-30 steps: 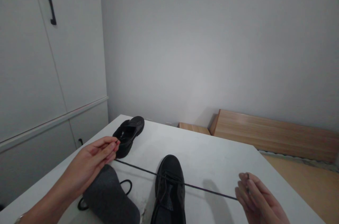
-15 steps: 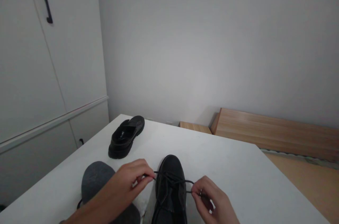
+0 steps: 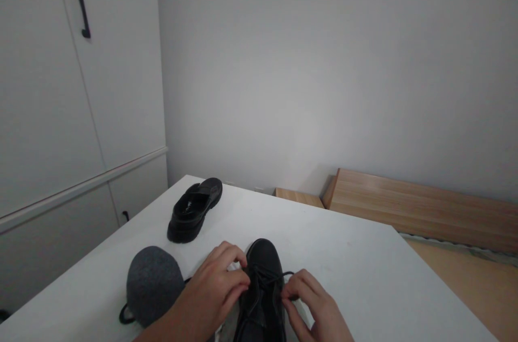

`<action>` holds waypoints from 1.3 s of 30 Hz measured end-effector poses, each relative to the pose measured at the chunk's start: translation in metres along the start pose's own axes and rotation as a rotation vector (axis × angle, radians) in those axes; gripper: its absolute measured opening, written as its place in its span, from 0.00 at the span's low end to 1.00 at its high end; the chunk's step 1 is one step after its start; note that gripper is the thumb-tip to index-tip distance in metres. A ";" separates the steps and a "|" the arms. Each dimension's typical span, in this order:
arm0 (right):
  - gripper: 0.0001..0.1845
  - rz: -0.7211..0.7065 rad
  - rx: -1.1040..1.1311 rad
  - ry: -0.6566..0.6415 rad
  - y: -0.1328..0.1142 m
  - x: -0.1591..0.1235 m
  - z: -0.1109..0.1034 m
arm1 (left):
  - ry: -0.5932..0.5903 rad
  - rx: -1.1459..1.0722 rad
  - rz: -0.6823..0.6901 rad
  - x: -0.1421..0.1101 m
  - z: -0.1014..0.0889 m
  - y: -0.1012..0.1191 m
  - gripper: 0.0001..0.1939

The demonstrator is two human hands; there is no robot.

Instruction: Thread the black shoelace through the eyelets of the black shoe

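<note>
A black lace-up shoe stands at the near edge of the white table, toe pointing away. My left hand is curled against the shoe's left side, fingers pinched on the black shoelace. On the shoe's right side my right hand pinches the other end of the lace. Both hands sit close over the laced part.
A second black shoe lies at the table's far left. A grey insole rests to the left of my hand, over a loose black lace. White cupboards stand left; a wooden board lies behind the table.
A second ago my hands were far apart, stretching the lace taut across the shoe. They have come together onto the shoe, and the lace now lies slack at the eyelets.
</note>
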State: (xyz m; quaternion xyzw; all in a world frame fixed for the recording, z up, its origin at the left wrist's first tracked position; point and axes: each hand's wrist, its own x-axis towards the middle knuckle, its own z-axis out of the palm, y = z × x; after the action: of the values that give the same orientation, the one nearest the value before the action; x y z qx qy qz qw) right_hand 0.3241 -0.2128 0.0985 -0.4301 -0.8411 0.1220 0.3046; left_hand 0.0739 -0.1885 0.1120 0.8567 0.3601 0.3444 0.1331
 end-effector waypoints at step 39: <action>0.16 0.168 -0.319 -0.041 -0.063 0.026 -0.002 | -0.330 0.302 -0.234 0.038 -0.009 0.066 0.15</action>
State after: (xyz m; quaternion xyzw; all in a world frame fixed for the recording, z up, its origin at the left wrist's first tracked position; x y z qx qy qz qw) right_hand 0.2723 -0.2298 0.1400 -0.5391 -0.8169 0.0206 0.2040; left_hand 0.1214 -0.2089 0.1689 0.8641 0.4774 0.1245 0.0993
